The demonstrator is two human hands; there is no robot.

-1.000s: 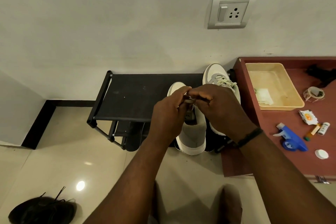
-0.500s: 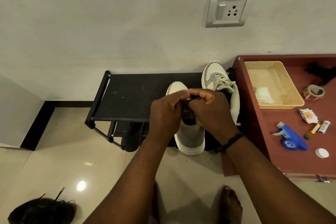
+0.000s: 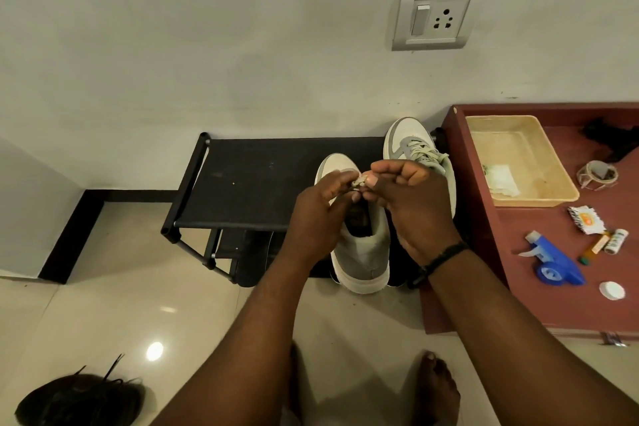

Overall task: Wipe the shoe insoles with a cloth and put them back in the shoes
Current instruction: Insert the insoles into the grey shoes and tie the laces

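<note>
Two grey and white sneakers stand on a black shoe rack. The near sneaker points away from me, its dark opening showing. Over its tongue my left hand and my right hand meet, and both pinch the pale laces between fingertips. The second sneaker lies behind my right hand, against the wall. No insole or cloth shows in my hands; a white folded cloth lies in the tray.
A maroon table at the right holds a beige tray, a blue spray head, a tape roll, a white cap and small packets. A black shoe sits on the tiled floor at lower left. My bare feet are below.
Both hands have stayed together over the near sneaker, shifting slightly up toward its toe. The laces now show between the fingertips.
</note>
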